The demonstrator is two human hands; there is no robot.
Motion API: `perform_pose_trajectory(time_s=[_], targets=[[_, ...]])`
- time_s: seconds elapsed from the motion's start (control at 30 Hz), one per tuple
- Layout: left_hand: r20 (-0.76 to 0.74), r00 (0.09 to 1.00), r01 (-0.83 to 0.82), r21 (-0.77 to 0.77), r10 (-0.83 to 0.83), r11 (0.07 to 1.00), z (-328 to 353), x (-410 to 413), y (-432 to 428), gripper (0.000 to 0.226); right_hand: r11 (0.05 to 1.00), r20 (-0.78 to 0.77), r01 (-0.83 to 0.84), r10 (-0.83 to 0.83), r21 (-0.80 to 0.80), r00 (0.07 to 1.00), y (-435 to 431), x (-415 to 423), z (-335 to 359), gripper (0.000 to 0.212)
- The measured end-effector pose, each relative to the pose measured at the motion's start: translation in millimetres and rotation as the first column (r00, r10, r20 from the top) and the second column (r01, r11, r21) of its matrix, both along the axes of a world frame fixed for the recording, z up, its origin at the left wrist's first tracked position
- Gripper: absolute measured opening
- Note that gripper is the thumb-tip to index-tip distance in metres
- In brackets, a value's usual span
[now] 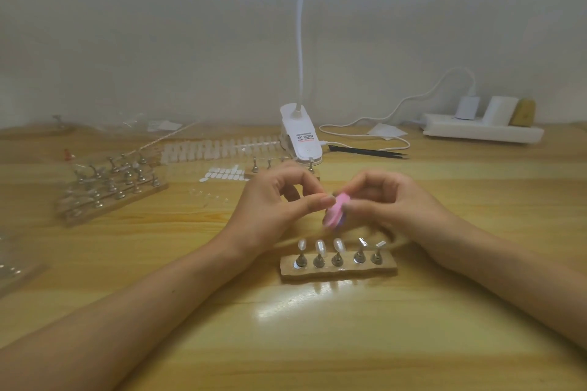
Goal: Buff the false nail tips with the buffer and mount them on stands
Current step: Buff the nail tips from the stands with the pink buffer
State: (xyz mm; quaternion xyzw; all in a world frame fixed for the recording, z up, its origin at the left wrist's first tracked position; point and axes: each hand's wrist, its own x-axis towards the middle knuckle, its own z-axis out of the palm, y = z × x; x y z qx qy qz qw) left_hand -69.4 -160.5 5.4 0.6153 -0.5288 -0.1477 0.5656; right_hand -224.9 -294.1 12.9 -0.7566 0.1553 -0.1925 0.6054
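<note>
My right hand (386, 200) grips a pink buffer block (431, 210) above the table's middle. My left hand (279, 200) pinches something small against the buffer with thumb and forefinger; it looks like a nail tip, but it is blurred and mostly hidden. Just below the hands a wooden base (338, 270) carries five metal stands. The three left stands (319, 252) bear clear nail tips; the two right stands (368, 252) are bare.
A second wooden base with several stands (111, 184) sits at the left. Strips of nail tips (219, 149) and adhesive tabs (224, 174) lie behind the hands. A white clip lamp (300, 133), black tweezers (368, 152) and a power strip (482, 128) stand at the back.
</note>
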Motion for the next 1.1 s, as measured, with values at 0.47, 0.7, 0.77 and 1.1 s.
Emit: perform_pose_trajectory(time_s=[0.47,0.7,0.77,1.1], targets=[[0.021,0.999,-0.025,-0.012,0.026,1.0,1.0,-1.0,-0.2,0.016,0.999,-0.009,0.045,-0.045,-0.016,0.999,0.8,0.8,1.7,0.021],[0.076,0.997,-0.022,-0.01,0.022,1.0,2.3,-2.4,0.4,0.015,0.998,-0.048,-0.019,0.016,-0.059,0.999,-3.1,-0.3,3.8,0.022],[0.07,0.997,-0.025,-0.01,0.025,1.0,3.1,-3.1,0.9,0.016,0.998,-0.057,-0.036,0.033,-0.051,0.998,-2.9,-0.8,3.5,0.023],[0.061,0.997,-0.04,0.002,0.039,0.999,2.5,-3.0,0.8,0.015,0.998,-0.047,-0.009,0.006,-0.055,0.999,-2.1,-0.3,1.9,0.023]])
